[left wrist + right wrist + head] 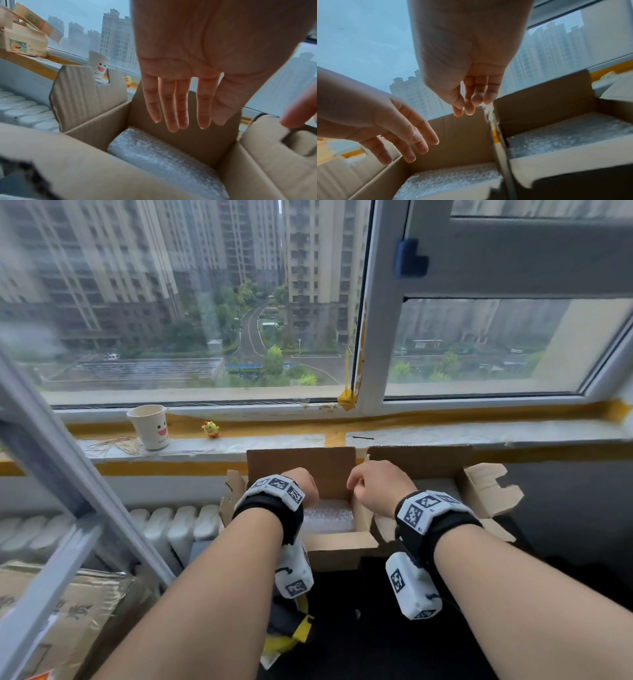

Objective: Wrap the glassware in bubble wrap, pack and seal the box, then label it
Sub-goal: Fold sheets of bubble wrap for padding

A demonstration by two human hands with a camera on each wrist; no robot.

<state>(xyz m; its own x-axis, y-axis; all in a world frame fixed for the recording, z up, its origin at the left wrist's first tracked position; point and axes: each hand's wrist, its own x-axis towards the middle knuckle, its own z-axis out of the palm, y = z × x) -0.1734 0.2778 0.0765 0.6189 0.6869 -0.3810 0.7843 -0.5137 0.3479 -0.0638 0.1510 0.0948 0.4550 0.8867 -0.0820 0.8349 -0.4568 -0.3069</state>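
Note:
An open cardboard box (339, 546) stands below the window sill, all its flaps up. A bubble-wrapped bundle (329, 517) lies in its bottom, also seen as the bundle (163, 159) in the left wrist view and the bundle (453, 178) in the right wrist view. My left hand (303, 481) hovers over the box's left side with straight fingers (178, 108), holding nothing. My right hand (373, 481) hangs over the box's right wall. Its fingers (467, 105) are loosely curled just above the flap edge and grip nothing I can see.
A second open box (428, 463) with bubble wrap (573, 135) inside touches the first on its right. A smiley paper cup (150, 426) and a yellow chick toy (210, 429) stand on the sill. A radiator (171, 529), a metal frame (68, 474) and flattened cardboard (68, 611) lie to the left.

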